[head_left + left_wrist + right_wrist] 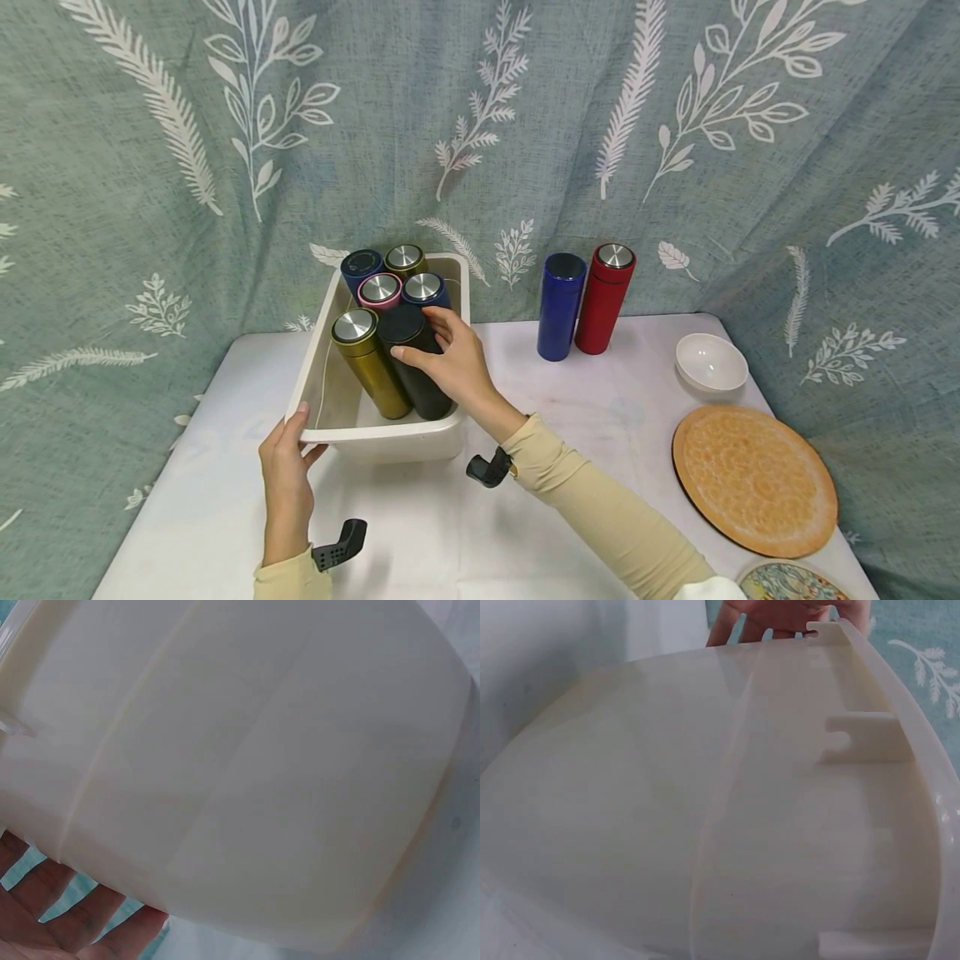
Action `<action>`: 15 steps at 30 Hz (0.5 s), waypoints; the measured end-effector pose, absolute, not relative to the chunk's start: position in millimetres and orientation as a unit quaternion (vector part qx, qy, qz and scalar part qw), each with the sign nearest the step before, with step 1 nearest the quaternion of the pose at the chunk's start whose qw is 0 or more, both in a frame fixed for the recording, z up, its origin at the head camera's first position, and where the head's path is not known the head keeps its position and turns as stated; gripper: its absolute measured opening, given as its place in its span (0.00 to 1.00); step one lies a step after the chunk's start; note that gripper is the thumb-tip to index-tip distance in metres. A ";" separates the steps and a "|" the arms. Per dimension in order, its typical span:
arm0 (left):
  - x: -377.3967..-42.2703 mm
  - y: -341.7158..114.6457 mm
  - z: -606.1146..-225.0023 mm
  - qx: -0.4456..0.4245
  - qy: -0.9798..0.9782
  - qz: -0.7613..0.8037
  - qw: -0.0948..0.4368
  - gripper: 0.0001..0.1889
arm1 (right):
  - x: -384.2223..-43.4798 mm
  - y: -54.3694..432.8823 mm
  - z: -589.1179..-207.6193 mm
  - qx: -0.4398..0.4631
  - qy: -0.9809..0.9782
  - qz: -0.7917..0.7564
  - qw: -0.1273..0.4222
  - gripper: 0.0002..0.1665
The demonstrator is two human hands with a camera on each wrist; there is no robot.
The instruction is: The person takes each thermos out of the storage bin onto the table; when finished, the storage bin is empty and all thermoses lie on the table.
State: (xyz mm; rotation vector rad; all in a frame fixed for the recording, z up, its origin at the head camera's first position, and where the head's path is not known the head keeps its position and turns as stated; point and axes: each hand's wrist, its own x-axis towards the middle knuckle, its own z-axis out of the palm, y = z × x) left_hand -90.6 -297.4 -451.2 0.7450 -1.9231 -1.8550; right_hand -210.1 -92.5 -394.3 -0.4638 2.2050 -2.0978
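Note:
A white plastic bin (pixel 309 375) stands on the table with several thermos bottles upright or leaning in it. My right hand (pixel 456 360) grips a black thermos (pixel 424 385) near its top, thumb at the front and fingers on the far side. Beside that thermos leans a gold thermos (pixel 372 371) with a silver lid. Behind are a pink-rimmed thermos (pixel 380 288), dark blue ones and another gold thermos (pixel 406 258). My left hand (pixel 287 475) holds the bin's front left corner. In the left wrist view, its fingers (pixel 79 919) lie against the bin's outer wall (pixel 247 772).
A blue thermos (pixel 561 308) and a red thermos (pixel 606 300) stand right of the bin near the curtain (pixel 390 125). Further right are a white bowl (pixel 711 363), a round tan board (pixel 753 479) and part of a patterned round piece (pixel 791 583).

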 end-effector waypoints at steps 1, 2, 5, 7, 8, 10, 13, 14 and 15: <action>-90.7 -297.4 -451.1 0.264 -0.682 -0.657 0.183 0.29 | -210.3 -92.7 -394.4 -0.151 0.716 -0.681 0.032 0.42; -90.8 -297.4 -451.1 0.264 -0.682 -0.657 0.183 0.29 | -210.4 -93.0 -394.4 -0.150 0.716 -0.681 0.032 0.42; -91.1 -297.5 -451.2 0.264 -0.682 -0.657 0.182 0.29 | -210.5 -94.0 -394.4 -0.150 0.718 -0.679 0.032 0.43; -91.3 -297.5 -451.3 0.264 -0.681 -0.659 0.182 0.29 | -210.8 -94.9 -394.5 -0.149 0.720 -0.677 0.032 0.43; -91.4 -297.6 -451.5 0.264 -0.681 -0.659 0.182 0.29 | -210.8 -95.3 -394.4 -0.149 0.722 -0.675 0.032 0.43; -91.3 -297.7 -451.6 0.264 -0.680 -0.659 0.181 0.29 | -211.2 -96.1 -394.1 -0.149 0.724 -0.673 0.032 0.44; -91.3 -297.6 -451.8 0.266 -0.682 -0.657 0.181 0.29 | -211.4 -97.3 -393.4 -0.151 0.726 -0.670 0.031 0.44; -91.3 -297.5 -451.7 0.266 -0.682 -0.656 0.182 0.29 | -211.5 -97.7 -393.3 -0.151 0.727 -0.669 0.031 0.44; -91.4 -297.4 -451.7 0.267 -0.683 -0.655 0.183 0.29 | -211.4 -98.0 -393.1 -0.152 0.728 -0.668 0.030 0.44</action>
